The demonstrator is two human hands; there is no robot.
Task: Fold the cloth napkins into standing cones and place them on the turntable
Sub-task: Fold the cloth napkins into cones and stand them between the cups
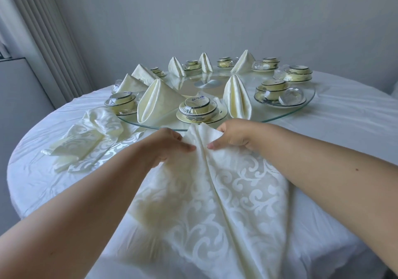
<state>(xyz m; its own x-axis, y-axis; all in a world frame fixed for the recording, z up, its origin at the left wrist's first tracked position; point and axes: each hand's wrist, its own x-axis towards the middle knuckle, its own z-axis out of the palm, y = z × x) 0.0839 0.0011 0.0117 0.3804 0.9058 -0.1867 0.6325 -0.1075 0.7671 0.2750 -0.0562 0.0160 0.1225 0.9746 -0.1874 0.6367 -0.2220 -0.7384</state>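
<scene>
A cream damask napkin [226,192] lies spread in front of me on the white tablecloth, its far corner lifted. My left hand [170,145] and my right hand [232,137] both pinch that raised corner, fingertips almost meeting over a centre crease. Beyond them the glass turntable [286,115] carries several standing cone napkins; the nearest two are a wide cone [155,102] at left and a narrow cone [237,97] at right. More unfolded napkins [86,140] lie in a loose heap to the left of my hands.
Wrapped bowl-and-plate sets [198,108] and upturned glasses [291,96] ring the turntable around a metal hub [207,83]. The round table [344,132] stands near a grey wall; a curtain [43,30] hangs at the left.
</scene>
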